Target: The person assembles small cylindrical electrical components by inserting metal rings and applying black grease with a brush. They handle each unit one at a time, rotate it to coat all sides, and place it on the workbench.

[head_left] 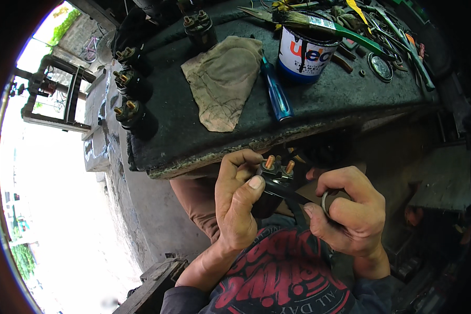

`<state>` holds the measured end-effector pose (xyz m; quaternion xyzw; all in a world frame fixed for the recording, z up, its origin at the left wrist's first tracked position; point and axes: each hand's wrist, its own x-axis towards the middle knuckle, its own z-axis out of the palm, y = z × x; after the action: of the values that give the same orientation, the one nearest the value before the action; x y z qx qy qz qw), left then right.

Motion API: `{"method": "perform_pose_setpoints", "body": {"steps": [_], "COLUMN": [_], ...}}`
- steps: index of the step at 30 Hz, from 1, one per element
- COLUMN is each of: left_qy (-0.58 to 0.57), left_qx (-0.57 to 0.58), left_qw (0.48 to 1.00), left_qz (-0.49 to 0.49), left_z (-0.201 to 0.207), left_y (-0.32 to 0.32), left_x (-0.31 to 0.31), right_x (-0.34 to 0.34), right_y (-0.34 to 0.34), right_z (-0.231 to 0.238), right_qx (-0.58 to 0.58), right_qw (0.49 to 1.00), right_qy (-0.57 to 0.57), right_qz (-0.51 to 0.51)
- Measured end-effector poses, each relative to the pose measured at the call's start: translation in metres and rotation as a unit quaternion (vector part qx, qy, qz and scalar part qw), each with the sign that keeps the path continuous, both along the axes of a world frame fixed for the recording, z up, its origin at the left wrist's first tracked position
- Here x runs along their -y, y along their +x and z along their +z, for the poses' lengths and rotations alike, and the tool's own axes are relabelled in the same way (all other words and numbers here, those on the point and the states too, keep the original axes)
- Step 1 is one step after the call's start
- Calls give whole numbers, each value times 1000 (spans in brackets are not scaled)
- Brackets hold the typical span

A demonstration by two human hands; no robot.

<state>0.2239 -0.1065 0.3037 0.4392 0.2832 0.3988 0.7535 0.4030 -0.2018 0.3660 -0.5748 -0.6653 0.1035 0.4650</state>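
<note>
Just below the bench edge, my left hand point(238, 201) is closed around a black starter solenoid point(269, 203), its two copper-coloured threaded studs pointing up. The left thumb presses on one end of a black strip point(285, 192) lying across the solenoid near its top. At the other end of that strip, my right hand point(350, 212) pinches it between thumb and fingers. A thin pale ring point(325, 202) shows at the curled right index finger; whether it belongs to the strip I cannot tell.
On the dark bench point(172, 141) are a stained cloth point(222, 78), a blue-handled tool point(277, 94) and a paint can point(303, 55) with a green-handled brush point(345, 32) across it. Several solenoids point(133, 115) line the left side. Assorted hand tools point(397, 36) crowd the far right.
</note>
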Motion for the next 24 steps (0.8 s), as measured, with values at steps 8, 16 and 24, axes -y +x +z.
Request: {"method": "perform_pose_setpoints", "body": {"steps": [8,16,24], "left_qy": [3,-109,-178], "left_qx": [-8,75,88], "left_qw": [1000,989,977], "left_qz": [-6,-73,-74], "left_z": [-1,-1,4], "left_y": [-2,-4,2], "left_x": [0,-5,0], "right_x": [4,3,4], "right_y": [0,0,0], "right_z": [-2,-8,-9], "right_qx": [-51,-74,-93], "right_qw": [998,996,994], "right_qy": [-30,-46,-49], "right_qz": [8,15,14]}}
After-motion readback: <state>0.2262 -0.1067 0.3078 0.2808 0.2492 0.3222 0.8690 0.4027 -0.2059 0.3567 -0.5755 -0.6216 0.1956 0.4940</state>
